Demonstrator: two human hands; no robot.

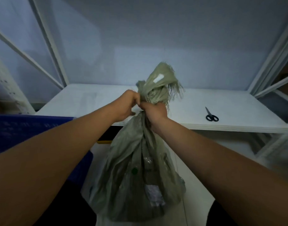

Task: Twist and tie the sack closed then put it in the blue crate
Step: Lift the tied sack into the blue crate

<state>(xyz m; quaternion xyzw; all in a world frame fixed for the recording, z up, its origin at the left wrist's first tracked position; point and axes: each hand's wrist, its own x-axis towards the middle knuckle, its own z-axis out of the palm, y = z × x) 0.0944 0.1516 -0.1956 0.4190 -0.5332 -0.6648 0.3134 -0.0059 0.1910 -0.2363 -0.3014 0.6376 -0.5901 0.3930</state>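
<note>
**Two hands clamped on the neck of a woven sack**

Two bare forearms reach forward from the bottom corners of the view and meet at the centre. Between them hangs the grey-green sack, its full body drooping towards the pale floor. A pale rectangular label sits low on its front and a small green dot lies above it; the writing is too blurred to read.

To the left, partly behind the left forearm, stands the blue crate, near the sack but apart from it.

Higher up, the left hand and the right hand touch each other, and both curl tightly round the gathered neck of the sack. Above the fists the cloth bunches into a knot-like lump with frayed threads hanging off it, and a small white patch shows there, with no legible text.

Behind the hands is a white table. Black-handled scissors lie closed on its right side, well apart from the sack. A white metal shelving frame rises at both sides against a plain pale wall.
</note>
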